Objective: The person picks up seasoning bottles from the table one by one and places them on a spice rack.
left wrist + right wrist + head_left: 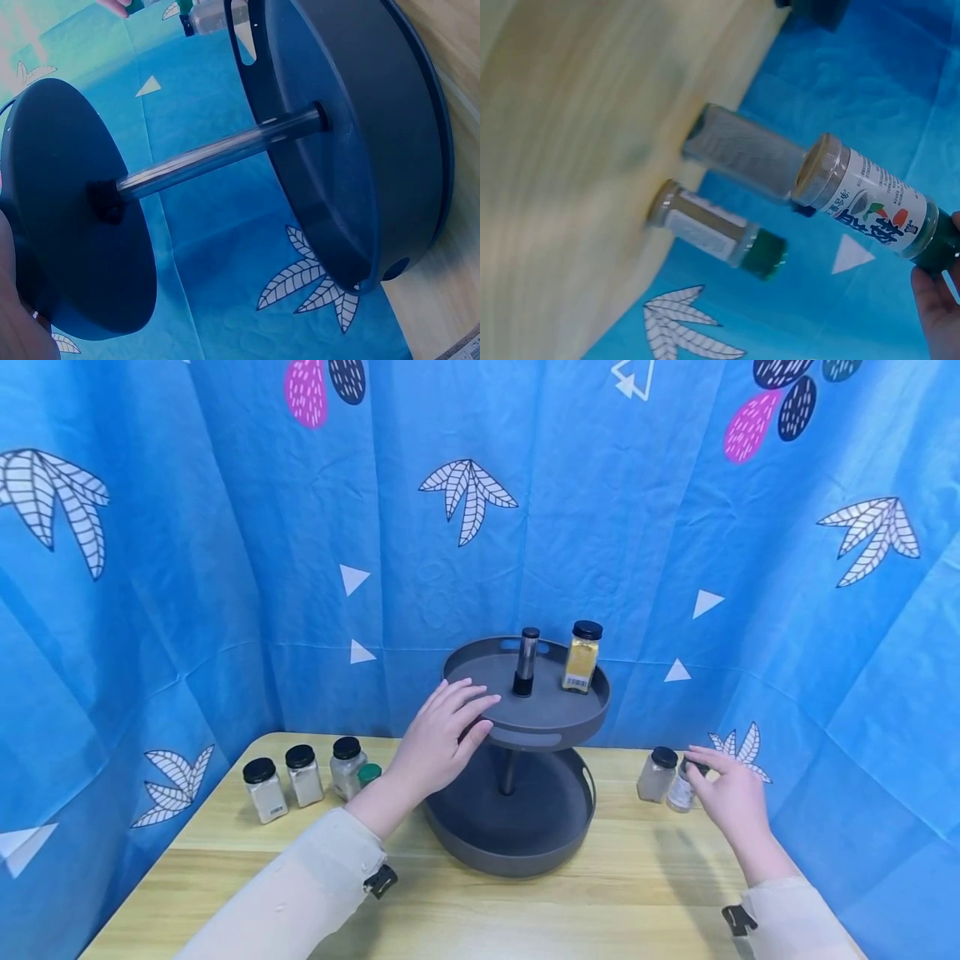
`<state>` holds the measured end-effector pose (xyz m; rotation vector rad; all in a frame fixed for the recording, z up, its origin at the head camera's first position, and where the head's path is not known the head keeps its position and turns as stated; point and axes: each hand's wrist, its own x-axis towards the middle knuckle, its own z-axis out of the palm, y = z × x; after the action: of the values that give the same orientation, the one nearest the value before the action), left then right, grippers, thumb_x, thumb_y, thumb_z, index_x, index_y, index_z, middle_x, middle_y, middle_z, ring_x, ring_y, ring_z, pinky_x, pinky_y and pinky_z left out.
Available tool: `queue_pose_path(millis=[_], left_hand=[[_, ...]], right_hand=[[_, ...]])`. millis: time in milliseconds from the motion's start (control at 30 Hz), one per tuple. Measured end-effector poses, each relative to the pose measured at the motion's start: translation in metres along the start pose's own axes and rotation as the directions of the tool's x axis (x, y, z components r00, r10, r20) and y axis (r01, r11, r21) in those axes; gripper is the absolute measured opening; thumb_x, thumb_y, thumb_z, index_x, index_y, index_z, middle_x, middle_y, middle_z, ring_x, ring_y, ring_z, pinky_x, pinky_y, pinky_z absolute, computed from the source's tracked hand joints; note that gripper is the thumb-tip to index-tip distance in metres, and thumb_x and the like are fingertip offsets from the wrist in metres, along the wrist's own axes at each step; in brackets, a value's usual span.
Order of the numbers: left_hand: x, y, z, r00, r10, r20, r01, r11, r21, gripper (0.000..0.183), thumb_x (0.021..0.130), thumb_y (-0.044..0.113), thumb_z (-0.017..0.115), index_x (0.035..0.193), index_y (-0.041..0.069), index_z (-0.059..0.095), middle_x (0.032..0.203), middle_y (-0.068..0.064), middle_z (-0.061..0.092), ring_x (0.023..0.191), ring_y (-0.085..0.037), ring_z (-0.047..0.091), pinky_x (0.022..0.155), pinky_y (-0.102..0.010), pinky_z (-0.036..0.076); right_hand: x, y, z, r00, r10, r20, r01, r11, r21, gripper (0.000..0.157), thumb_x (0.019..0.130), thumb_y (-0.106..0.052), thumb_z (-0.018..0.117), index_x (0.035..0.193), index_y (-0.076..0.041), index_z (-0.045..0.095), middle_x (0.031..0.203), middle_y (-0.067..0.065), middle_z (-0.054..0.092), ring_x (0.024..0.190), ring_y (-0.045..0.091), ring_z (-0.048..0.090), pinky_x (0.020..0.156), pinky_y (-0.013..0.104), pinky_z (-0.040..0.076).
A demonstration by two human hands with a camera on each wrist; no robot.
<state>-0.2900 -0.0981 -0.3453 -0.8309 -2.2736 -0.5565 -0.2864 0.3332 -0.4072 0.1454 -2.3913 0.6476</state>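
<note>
A dark grey two-tier round tray [517,864] stands on the table, its upper tier [480,714] raised on a metal post. My left hand [442,739] is at the upper tier's left front rim, fingers extended over the edge. In the right wrist view my right hand [941,307] pinches a labelled spice jar [881,202] by its green cap, the jar clear of the table. Below it stand another green-capped jar [705,225] and a squarish clear jar [746,154]. A yellow spice jar [581,660] with a black lid sits on the upper tier.
Several lidded jars, including a black-capped one [266,791] and a green-capped one [369,774], stand at the left of the wooden table [585,914]. A blue patterned curtain [465,585] hangs behind and on both sides.
</note>
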Motion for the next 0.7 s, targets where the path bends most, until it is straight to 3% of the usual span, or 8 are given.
queue_pose_path(millis=[67, 133, 200, 300, 367, 433, 533, 700], left_hand=[[0.0, 0.0, 0.0, 1.0, -0.002, 0.001, 0.002, 1.0, 0.0, 0.041, 0.106, 0.041, 0.047, 0.14, 0.022, 0.06, 0.144, -0.004, 0.055, 0.144, -0.022, 0.037, 0.124, -0.043, 0.014], [0.0, 0.0, 0.0, 1.0, -0.002, 0.001, 0.002, 1.0, 0.001, 0.042, 0.106, 0.041, 0.047, 0.14, 0.022, 0.06, 0.144, -0.004, 0.055, 0.145, -0.022, 0.037, 0.124, -0.044, 0.015], [0.0, 0.0, -0.001, 1.0, -0.002, 0.001, 0.002, 1.0, 0.001, 0.042, 0.106, 0.042, 0.046, 0.14, 0.022, 0.06, 0.144, -0.004, 0.055, 0.144, -0.022, 0.037, 0.124, -0.045, 0.016], [-0.001, 0.0, -0.001, 1.0, 0.0, -0.004, 0.0, 1.0, 0.002, 0.043, 0.106, 0.043, 0.045, 0.14, 0.021, 0.06, 0.144, -0.005, 0.055, 0.144, -0.022, 0.037, 0.123, -0.047, 0.018], [-0.001, -0.001, -0.001, 1.0, -0.003, -0.004, 0.003, 1.0, -0.001, 0.043, 0.106, 0.044, 0.045, 0.14, 0.021, 0.06, 0.144, -0.004, 0.055, 0.144, -0.022, 0.037, 0.123, -0.047, 0.018], [-0.001, -0.001, 0.0, 1.0, -0.003, -0.004, 0.003, 1.0, -0.002, 0.044, 0.106, 0.044, 0.044, 0.14, 0.021, 0.06, 0.144, -0.005, 0.055, 0.144, -0.022, 0.037, 0.123, -0.046, 0.017], [-0.001, -0.001, 0.0, 1.0, -0.004, -0.002, 0.004, 1.0, -0.004, 0.045, 0.106, 0.045, 0.043, 0.14, 0.021, 0.06, 0.144, -0.005, 0.055, 0.144, -0.022, 0.037, 0.124, -0.045, 0.016], [-0.001, 0.0, -0.001, 1.0, 0.0, -0.001, 0.0, 1.0, -0.001, 0.043, 0.106, 0.044, 0.044, 0.14, 0.022, 0.06, 0.144, -0.004, 0.055, 0.144, -0.022, 0.037, 0.123, -0.046, 0.017]], right_hand=[[0.002, -0.005, -0.003, 1.0, -0.01, -0.006, 0.01, 1.0, 0.004, 0.024, 0.092, -0.007, 0.065, 0.113, 0.0, 0.074, 0.119, 0.02, 0.069, 0.033, 0.013, 0.035, 0.031, 0.029, 0.029], [0.004, -0.01, -0.006, 0.999, -0.026, -0.021, 0.026, 1.0, 0.01, 0.023, 0.091, -0.007, 0.066, 0.112, 0.0, 0.075, 0.119, 0.02, 0.07, 0.046, 0.022, 0.056, 0.035, 0.032, 0.031], [0.006, -0.015, -0.009, 0.998, -0.043, -0.04, 0.044, 0.999, 0.015, 0.022, 0.09, -0.006, 0.067, 0.11, 0.0, 0.075, 0.117, 0.02, 0.07, 0.073, 0.034, 0.069, 0.047, 0.037, 0.043], [0.01, -0.021, -0.013, 0.997, -0.057, -0.061, 0.059, 0.998, 0.024, 0.022, 0.09, -0.006, 0.068, 0.109, 0.0, 0.076, 0.116, 0.019, 0.071, 0.109, 0.044, 0.064, 0.052, 0.04, 0.044], [0.012, -0.025, -0.015, 0.996, -0.063, -0.07, 0.066, 0.997, 0.027, 0.022, 0.09, -0.006, 0.068, 0.109, 0.0, 0.076, 0.116, 0.018, 0.071, 0.103, 0.042, 0.067, 0.05, 0.036, 0.043], [0.014, -0.028, -0.017, 0.994, -0.071, -0.08, 0.074, 0.997, 0.028, 0.022, 0.091, -0.007, 0.067, 0.109, 0.0, 0.076, 0.116, 0.018, 0.071, 0.095, 0.04, 0.068, 0.041, 0.03, 0.033], [0.017, -0.032, -0.02, 0.992, -0.086, -0.097, 0.089, 0.996, 0.029, 0.022, 0.091, -0.008, 0.067, 0.109, -0.002, 0.077, 0.115, 0.016, 0.072, 0.09, 0.038, 0.069, 0.042, 0.024, 0.032], [0.025, -0.041, -0.025, 0.987, -0.107, -0.121, 0.111, 0.993, 0.029, 0.022, 0.09, -0.008, 0.067, 0.109, -0.002, 0.077, 0.114, 0.015, 0.073, 0.101, 0.039, 0.069, 0.054, 0.018, 0.037]])
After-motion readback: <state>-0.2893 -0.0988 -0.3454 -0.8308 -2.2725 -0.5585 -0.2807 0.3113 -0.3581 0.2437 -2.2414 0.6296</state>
